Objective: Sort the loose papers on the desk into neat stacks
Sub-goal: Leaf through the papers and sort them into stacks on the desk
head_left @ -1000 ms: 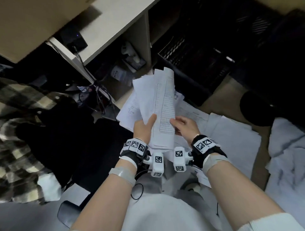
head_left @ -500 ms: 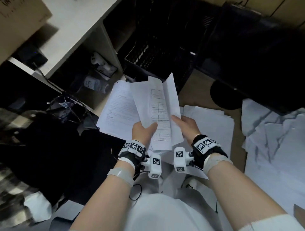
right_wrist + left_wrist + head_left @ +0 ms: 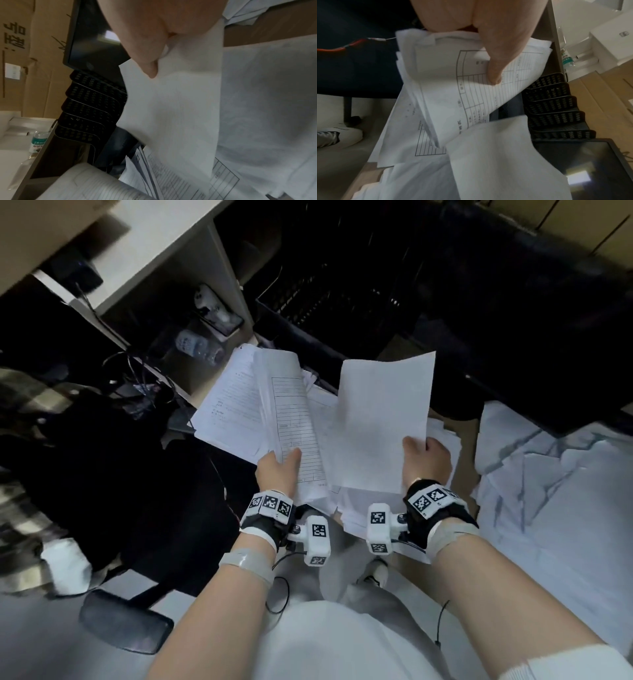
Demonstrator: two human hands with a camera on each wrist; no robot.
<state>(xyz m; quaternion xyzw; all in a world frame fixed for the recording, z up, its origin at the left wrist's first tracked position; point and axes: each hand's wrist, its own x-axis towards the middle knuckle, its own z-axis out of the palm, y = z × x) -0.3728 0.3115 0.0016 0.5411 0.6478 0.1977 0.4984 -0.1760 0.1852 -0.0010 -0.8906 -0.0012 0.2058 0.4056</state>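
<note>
Sorting step, judged: blank sheet (image 3: pixel 383 426) goes to own pile. Keep sheet flat, align edges w/ pile before letting go, don't crease.

Right hand (image 3: pixel 428 460) grip: thumb and fingers pinching sheet's lower right edge, held up above counter (image 3: pixel 462 426).

Left hand (image 3: pixel 277 470) grip: curled round bundle of printed forms (image 3: pixel 294 426), thumb on top page. Bundle fanned, edges uneven, ruled tables visible. More loose papers (image 3: pixel 548 491) strewn on counter at right, overlapping, unstacked.

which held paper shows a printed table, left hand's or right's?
The bundle in the left hand: its top sheet shows a ruled table. The right hand holds a blank-faced sheet.
</note>
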